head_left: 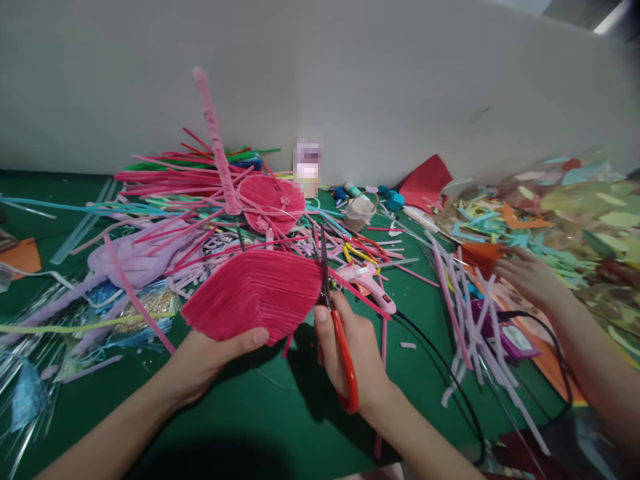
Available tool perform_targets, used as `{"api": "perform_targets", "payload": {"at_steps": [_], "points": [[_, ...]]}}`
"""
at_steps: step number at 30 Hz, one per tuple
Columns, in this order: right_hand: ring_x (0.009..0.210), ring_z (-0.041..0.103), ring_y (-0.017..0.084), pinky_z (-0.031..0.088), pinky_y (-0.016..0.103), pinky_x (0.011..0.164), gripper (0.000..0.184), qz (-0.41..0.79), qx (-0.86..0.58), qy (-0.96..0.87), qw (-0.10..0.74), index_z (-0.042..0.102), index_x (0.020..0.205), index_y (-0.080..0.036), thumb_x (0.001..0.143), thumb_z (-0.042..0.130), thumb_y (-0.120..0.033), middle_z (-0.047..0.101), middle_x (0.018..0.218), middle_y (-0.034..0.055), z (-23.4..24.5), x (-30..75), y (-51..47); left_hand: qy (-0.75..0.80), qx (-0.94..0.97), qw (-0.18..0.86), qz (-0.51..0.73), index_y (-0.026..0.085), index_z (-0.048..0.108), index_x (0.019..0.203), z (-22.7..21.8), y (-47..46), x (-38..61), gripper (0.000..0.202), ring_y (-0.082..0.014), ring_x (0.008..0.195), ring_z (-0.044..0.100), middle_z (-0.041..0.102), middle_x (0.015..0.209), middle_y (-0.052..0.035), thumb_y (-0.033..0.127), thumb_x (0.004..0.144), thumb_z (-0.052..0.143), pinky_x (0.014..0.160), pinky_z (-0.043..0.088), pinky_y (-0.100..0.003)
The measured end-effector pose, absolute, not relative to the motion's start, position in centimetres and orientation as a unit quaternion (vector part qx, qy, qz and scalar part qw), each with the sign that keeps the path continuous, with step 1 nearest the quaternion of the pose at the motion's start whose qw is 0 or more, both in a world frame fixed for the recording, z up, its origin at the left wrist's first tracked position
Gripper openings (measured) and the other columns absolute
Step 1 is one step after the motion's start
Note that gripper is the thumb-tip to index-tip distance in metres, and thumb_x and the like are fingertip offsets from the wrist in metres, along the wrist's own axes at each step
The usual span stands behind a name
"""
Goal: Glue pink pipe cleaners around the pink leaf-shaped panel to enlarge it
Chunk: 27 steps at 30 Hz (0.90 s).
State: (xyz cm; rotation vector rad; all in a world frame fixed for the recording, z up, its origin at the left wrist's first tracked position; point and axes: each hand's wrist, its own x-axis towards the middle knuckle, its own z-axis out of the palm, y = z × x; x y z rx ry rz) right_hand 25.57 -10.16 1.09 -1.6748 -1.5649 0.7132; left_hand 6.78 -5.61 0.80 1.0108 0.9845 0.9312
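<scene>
Left hand [213, 353] grips crimson fan-shaped panel of fuzzy stems [253, 290] by its 6 o'clock edge, thumb on top. Right hand [350, 347] closes around red-handled metal scissors [326, 293]; blades slightly apart at panel's 3 o'clock edge, contact cannot be told. Further at 3 o'clock, pink plastic glue gun [367, 281] lies near. Open room: bare green tabletop [310, 417] at 6 o'clock, between forearms.

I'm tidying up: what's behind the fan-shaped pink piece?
Beyond the upper edge of the fan-shaped pink piece, a round pink piece shows, with a bundle of pink stems farther back. Whatever the fan-shaped pink piece hides on the green table cannot be seen.
</scene>
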Motion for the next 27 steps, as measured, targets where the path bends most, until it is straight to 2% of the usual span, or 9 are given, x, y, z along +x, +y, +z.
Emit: {"api": "perform_targets", "payload": {"at_steps": [7,13,18,21,27], "points": [[0.044,0.052,0.017,0.032,0.025,0.048,0.041,0.198,-0.688,-0.626,0.308,0.052,0.098,-0.019,0.098,0.023,-0.048,0.054,0.054,-0.0012,0.7,25.3,-10.0,0.453,0.464,0.652,0.394,0.022,0.065,0.122,0.7,-5.7,6.8,0.055,-0.0272,0.106,0.066,0.077,0.099,-0.0054,0.028,0.07,0.079,0.096,0.05,-0.037],[0.042,0.051,0.015,0.031,0.024,0.048,0.038,0.223,-0.681,-0.617,0.327,0.051,0.088,-0.02,0.097,0.026,-0.047,0.053,0.052,-0.0025,0.3,25.5,-9.8,0.442,0.453,0.671,0.387,0.019,0.067,0.119,0.8,-5.7,7.4,0.051,-0.028,0.111,0.063,0.077,0.099,-0.0068,0.032,0.071,0.078,0.099,0.047,-0.039],[0.041,0.048,0.015,0.032,0.024,0.047,0.039,0.212,-0.677,-0.612,0.351,0.053,0.096,-0.019,0.094,0.032,-0.052,0.05,0.05,-0.0041,0.6,25.8,-10.1,0.417,0.43,0.688,0.409,0.02,0.067,0.118,0.8,-5.5,6.8,0.048,-0.0265,0.109,0.064,0.077,0.098,-0.0062,0.029,0.072,0.077,0.096,0.05,-0.036],[0.044,0.053,0.017,0.032,0.024,0.046,0.038,0.223,-0.688,-0.619,0.307,0.052,0.104,-0.018,0.094,0.034,-0.051,0.055,0.053,-0.0028,0.3,25.8,-10.5,0.426,0.406,0.69,0.42,0.021,0.068,0.117,0.9,-5.3,6.2,0.051,-0.0271,0.106,0.066,0.078,0.096,-0.0059,0.028,0.068,0.081,0.094,0.052,-0.036],[0.063,0.067,0.025,0.035,0.026,0.052,0.03,0.215,-0.717,-0.64,0.174,0.051,0.107,-0.021,0.087,0.051,-0.044,0.07,0.075,0.0034,-0.4,25.2,-11.6,0.443,0.333,0.704,0.444,0.022,0.071,0.112,1.0,-5.1,5.6,0.058,-0.0306,0.094,0.071,0.078,0.09,-0.0074,0.024,0.057,0.087,0.082,0.059,-0.035]]}}
